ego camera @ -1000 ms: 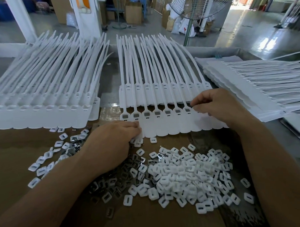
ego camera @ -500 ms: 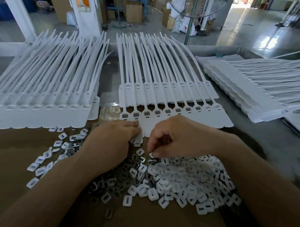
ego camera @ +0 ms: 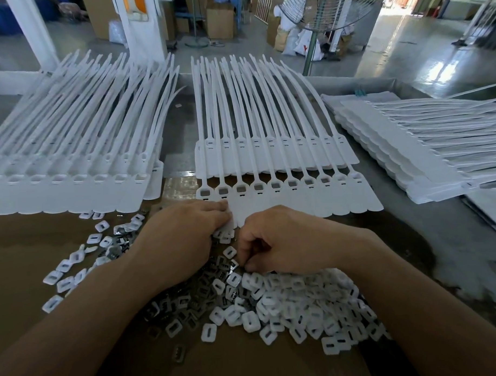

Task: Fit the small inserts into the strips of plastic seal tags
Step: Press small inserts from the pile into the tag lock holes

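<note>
The working strip of seal tags [ego camera: 298,203] lies flat at the centre of the bench [ego camera: 454,251], with the tails running away toward 12 o'clock and the flat label ends toward 6 o'clock. A row of square sockets crosses the strip near its middle, and most of them show a grey or dark centre. The left hand [ego camera: 184,240] rests palm down at the strip's 7 o'clock corner. Its fingers are extended and narrow together, with the tips pressing on the label end of the leftmost tags. The right hand [ego camera: 293,242] sits just beside it at 3 o'clock, knuckles up. Its fingers are curled down and the fingertips [ego camera: 245,265] touch the near edge of the loose parts. I cannot tell whether a part is pinched between them. The white plastic inserts [ego camera: 301,307] form a heap at 6 o'clock from the right hand, on a brown cardboard sheet [ego camera: 32,237]. Dark metal clips [ego camera: 189,302] lie mixed into the heap at its 9 o'clock side, partly under the left wrist. More white inserts are scattered at 9 o'clock from the left hand. A stacked bundle of tag strips [ego camera: 72,188] lies at 10 o'clock from the hands. A second bundle [ego camera: 409,159] lies at 2 o'clock, its tails pointing toward 3 o'clock. A pedestal fan [ego camera: 327,10] and cardboard boxes [ego camera: 220,18] stand on the floor at 12 o'clock.
</note>
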The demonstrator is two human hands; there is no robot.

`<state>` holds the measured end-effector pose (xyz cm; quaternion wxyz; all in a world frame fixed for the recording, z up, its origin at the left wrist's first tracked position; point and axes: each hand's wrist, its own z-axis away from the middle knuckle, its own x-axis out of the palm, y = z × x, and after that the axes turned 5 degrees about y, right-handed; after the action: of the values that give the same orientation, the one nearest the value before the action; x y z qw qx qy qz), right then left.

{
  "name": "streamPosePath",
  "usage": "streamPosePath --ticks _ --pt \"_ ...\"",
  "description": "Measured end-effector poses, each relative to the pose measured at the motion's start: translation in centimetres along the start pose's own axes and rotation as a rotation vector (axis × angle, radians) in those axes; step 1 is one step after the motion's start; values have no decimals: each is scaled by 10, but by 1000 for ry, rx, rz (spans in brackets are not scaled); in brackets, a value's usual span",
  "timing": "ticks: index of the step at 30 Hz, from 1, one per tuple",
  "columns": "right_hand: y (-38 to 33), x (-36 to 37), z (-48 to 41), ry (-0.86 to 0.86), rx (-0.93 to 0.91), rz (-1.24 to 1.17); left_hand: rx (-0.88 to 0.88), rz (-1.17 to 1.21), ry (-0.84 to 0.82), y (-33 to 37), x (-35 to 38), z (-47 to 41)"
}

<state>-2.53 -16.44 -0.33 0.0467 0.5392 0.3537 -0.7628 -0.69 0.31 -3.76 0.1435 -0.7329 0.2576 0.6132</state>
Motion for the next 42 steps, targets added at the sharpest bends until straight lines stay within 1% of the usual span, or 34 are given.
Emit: streamPosePath --ticks 6,15,20,22,26,30,32,35,38,40,42 --pt "-2 1 0 18 12 46 -4 4 -8 -1 0 1" --pt "-3 1 1 -76 -18 266 -3 10 -6 2 -2 -1" --pt "4 -8 4 -104 -7 114 -15 2 -26 1 -3 -1" --pt "9 -11 6 -46 11 33 -15 -5 -29 2 -4 -2" --pt "17 -17 6 193 60 -227 -1 -4 -25 1 -4 0" --pt "32 -27 7 350 123 -238 -2 3 -23 0 -3 -3" --pt "48 -35 9 454 186 -230 -4 6 -24 0 -2 -5" --pt "79 -44 11 648 341 -155 -2 16 -18 -2 -1 -1" --pt "105 -50 20 813 504 -244 3 25 7 -2 0 -2" --pt "114 -50 26 857 550 -308 8 29 16 -2 1 -5" --pt "117 -50 28 842 561 -323 4 35 23 -2 2 -6"
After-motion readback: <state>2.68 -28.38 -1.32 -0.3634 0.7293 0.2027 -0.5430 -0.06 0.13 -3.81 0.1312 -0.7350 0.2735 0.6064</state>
